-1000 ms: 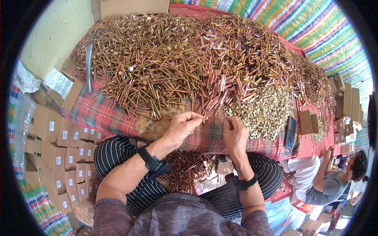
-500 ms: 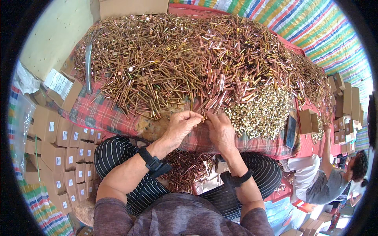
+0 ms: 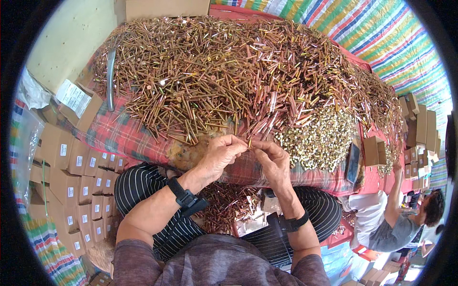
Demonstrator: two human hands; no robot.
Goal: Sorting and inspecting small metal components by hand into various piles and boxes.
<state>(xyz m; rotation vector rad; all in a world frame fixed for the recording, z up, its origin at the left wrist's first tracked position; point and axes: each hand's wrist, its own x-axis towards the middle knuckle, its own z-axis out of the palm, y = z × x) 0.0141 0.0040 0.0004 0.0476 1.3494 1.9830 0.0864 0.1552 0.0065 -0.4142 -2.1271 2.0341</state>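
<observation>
My left hand [image 3: 218, 153] and my right hand [image 3: 274, 161] meet over the near edge of a cloth-covered work surface. Pinched between the left fingertips is a small golden metal piece [image 3: 249, 142], too small to name surely. The right fingertips press against its other side. Just beyond my hands spreads a big heap of long copper-coloured metal rods [image 3: 191, 71], several with round flat heads like screws. A mound of small brass-coloured fittings [image 3: 315, 140] lies close to the right hand.
Stacked cardboard boxes [image 3: 78, 190] stand at my left. More rods [image 3: 226, 205] lie between my legs. A dark flat block [image 3: 353, 162] and an open carton [image 3: 374, 150] sit right of the fittings. Farther right, another person [image 3: 396, 224] reaches toward the surface.
My right fingers have spread and stretched over toward the left fingertips, while the left hand keeps its pinch. The view has shifted slightly.
</observation>
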